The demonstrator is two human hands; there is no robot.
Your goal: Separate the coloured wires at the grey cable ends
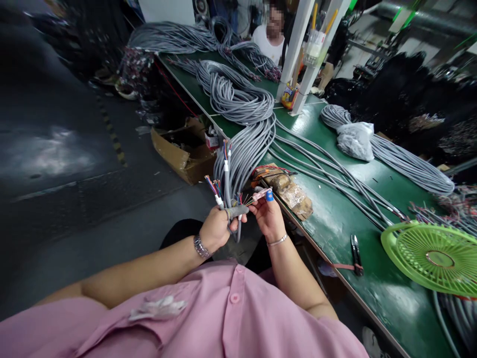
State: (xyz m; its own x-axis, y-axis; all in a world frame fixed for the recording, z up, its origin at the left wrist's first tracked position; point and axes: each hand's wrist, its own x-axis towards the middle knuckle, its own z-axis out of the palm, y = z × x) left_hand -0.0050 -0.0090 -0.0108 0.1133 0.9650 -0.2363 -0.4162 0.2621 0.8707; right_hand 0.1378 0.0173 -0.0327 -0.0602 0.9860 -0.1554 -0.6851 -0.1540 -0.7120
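My left hand point(216, 229) is closed around grey multi-core cables point(227, 186), below their cut ends. A grey cover wraps its thumb. White sleeves point(219, 200) sit where the jackets stop, and bundles of thin coloured wires point(212, 185) fan out above them. Close beside it, my right hand point(270, 219) pinches the tips of thin coloured wires point(246, 200) coming from one cable. One of its fingertips wears a blue cover point(269, 196), and another finger looks wrapped in something pale pink. The exact pinch point is partly hidden by the fingers.
Coiled grey cables point(242, 102) lie along the green table point(335, 219). A taped brown block point(294, 194) rests at its near edge. Farther right are snips point(356, 253) and a green fan point(436, 256). An open cardboard box point(173, 154) stands left; a person point(270, 42) is behind.
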